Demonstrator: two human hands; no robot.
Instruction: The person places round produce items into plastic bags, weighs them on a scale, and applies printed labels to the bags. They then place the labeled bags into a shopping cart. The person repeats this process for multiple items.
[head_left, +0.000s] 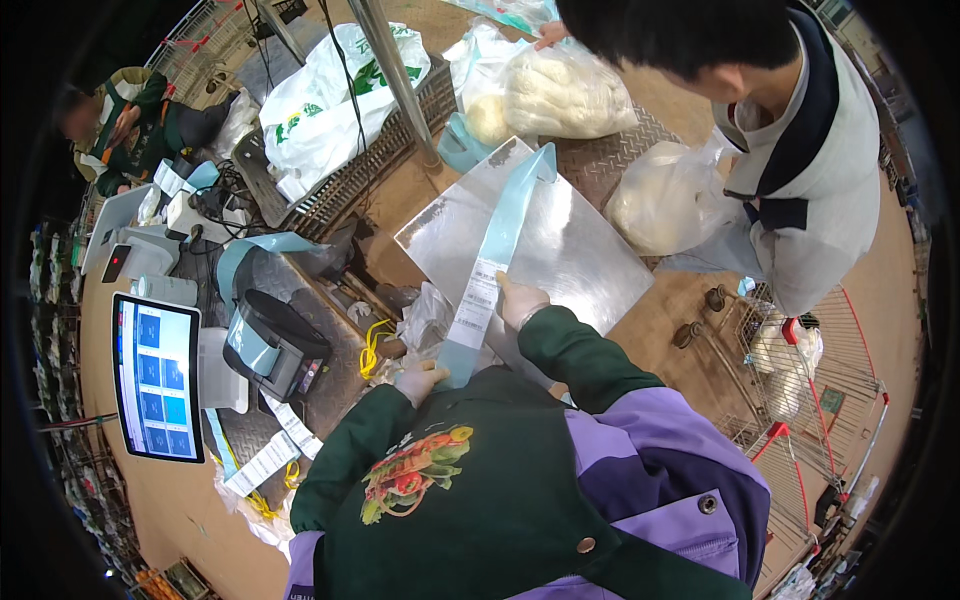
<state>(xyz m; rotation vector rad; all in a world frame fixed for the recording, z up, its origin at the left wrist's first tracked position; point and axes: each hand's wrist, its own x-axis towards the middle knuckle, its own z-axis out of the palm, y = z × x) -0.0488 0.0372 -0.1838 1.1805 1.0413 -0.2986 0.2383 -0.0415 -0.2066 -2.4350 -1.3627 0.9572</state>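
A long blue strip of label backing (504, 225) with white printed labels (474, 304) runs across a bare metal scale platform (577, 247). My right hand (523, 300), in a thin pale glove, grips its edge beside the upper label. Near my apron, my left hand (420, 381), also gloved, holds the strip's lower end. The strip's far end hangs over the platform's far corner. To the left stands a black label printer (277, 345) with blue backing coming out of it. Printed label strips (262, 463) lie below the printer.
A touchscreen (157, 379) stands at left. Past the platform are bags of pale produce (566, 90) and a crate (322, 195) with white plastic bags. A person (810, 172) leans in at right, near another full bag (667, 199). Shopping carts (817, 375) stand lower right; another person (135, 120) is upper left.
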